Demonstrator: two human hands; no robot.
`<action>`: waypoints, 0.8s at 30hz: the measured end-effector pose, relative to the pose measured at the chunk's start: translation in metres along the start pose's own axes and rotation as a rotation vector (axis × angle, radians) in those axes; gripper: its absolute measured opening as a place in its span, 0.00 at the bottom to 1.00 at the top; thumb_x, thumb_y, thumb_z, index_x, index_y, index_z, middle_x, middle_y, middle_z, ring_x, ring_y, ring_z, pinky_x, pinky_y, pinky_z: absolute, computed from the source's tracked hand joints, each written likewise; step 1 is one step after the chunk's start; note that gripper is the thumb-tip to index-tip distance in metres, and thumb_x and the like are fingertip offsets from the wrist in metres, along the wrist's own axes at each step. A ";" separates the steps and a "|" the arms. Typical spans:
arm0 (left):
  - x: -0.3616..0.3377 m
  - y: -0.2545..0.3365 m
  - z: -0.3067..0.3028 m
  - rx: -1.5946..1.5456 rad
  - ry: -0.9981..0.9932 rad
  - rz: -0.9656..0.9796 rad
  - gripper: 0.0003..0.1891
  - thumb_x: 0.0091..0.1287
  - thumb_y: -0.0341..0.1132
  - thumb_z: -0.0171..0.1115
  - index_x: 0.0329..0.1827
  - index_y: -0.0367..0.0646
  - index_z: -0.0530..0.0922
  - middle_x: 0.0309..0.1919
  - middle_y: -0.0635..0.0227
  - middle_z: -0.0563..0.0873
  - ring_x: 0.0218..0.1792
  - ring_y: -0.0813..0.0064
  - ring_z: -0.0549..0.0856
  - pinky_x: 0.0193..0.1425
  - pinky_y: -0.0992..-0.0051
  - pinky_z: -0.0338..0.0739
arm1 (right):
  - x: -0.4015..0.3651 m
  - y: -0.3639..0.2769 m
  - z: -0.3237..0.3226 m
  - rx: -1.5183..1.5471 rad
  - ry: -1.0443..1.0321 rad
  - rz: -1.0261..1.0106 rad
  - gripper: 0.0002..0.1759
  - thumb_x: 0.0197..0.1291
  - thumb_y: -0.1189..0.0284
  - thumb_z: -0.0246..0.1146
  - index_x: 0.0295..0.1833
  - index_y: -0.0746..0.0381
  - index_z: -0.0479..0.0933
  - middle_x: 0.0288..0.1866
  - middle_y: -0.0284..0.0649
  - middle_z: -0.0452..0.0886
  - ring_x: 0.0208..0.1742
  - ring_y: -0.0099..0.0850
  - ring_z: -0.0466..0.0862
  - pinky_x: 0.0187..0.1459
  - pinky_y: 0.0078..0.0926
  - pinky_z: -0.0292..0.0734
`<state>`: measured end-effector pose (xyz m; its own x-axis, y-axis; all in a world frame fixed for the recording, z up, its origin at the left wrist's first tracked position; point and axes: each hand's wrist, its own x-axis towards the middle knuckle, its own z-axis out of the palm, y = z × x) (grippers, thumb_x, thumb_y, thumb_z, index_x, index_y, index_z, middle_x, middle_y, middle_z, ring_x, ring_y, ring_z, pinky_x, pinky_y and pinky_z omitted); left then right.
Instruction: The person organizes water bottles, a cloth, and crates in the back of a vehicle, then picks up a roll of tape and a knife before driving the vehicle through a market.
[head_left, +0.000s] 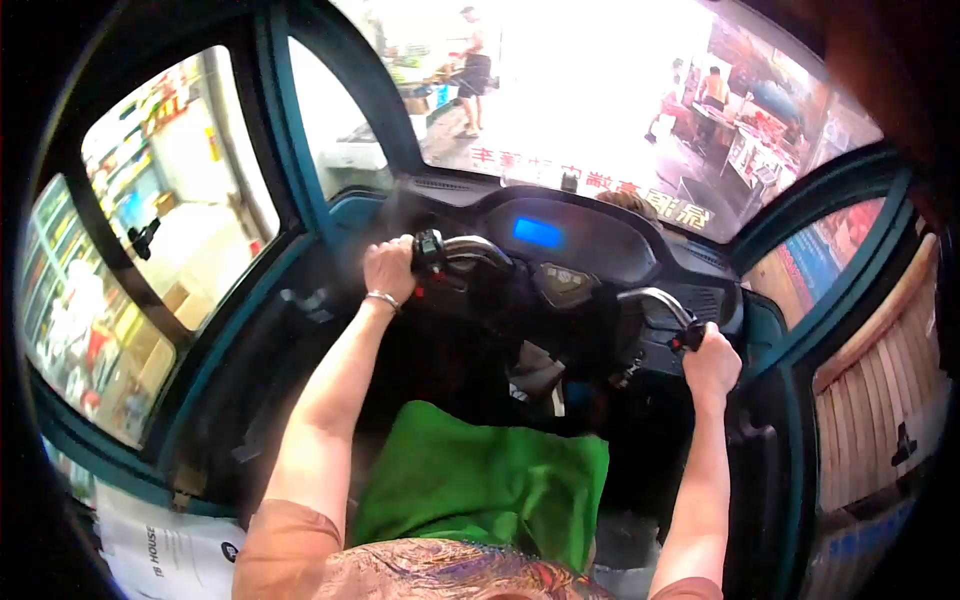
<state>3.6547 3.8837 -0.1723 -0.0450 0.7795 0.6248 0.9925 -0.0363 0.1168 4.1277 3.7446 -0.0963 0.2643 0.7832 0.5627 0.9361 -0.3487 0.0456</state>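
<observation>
I sit in a small enclosed vehicle with a handlebar (pixel 480 247) across the front. My left hand (pixel 389 270) is wrapped round the left grip, beside a black switch housing (pixel 428 252) with red buttons; a bracelet (pixel 383 298) circles that wrist. On the other side, my right hand (pixel 714 365) closes round the right grip, next to a small switch block (pixel 688 337) with a red button. Both grips are mostly covered by the fingers. Between the bars, a blue lit display (pixel 538 232) glows in the dashboard (pixel 610 245). Green cloth (pixel 480 480) covers my lap.
Through the bright windshield, a person (pixel 473 75) stands by a stall at left, and another person (pixel 714 90) is near a market table (pixel 755 150) at right. Shop shelves (pixel 130 170) show through the left window. Keys (pixel 630 370) hang below the dashboard. A white bag (pixel 165 555) lies lower left.
</observation>
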 end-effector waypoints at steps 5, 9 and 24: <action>-0.019 0.014 0.004 0.024 0.049 0.015 0.14 0.51 0.32 0.68 0.41 0.47 0.76 0.35 0.64 0.86 0.40 0.61 0.86 0.47 0.64 0.75 | 0.002 0.016 0.021 0.033 0.064 -0.017 0.11 0.49 0.71 0.66 0.38 0.61 0.76 0.34 0.47 0.85 0.37 0.47 0.86 0.40 0.42 0.81; -0.017 0.014 0.005 0.062 -0.011 0.025 0.17 0.49 0.31 0.66 0.44 0.46 0.76 0.34 0.64 0.85 0.40 0.62 0.86 0.45 0.63 0.74 | 0.026 0.025 0.022 0.055 -0.038 -0.050 0.11 0.49 0.69 0.67 0.37 0.62 0.76 0.32 0.47 0.85 0.36 0.47 0.86 0.39 0.43 0.80; -0.035 0.044 0.019 0.139 0.115 -0.090 0.22 0.45 0.34 0.72 0.45 0.47 0.76 0.37 0.64 0.85 0.40 0.61 0.85 0.49 0.63 0.75 | 0.042 0.046 0.077 0.160 0.131 -0.122 0.07 0.49 0.73 0.64 0.34 0.62 0.75 0.32 0.49 0.84 0.36 0.49 0.85 0.38 0.43 0.79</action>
<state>3.7023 3.8664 -0.2037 -0.1386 0.6988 0.7017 0.9897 0.1231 0.0729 4.1998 3.8010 -0.1340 0.1249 0.7372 0.6640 0.9868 -0.1618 -0.0060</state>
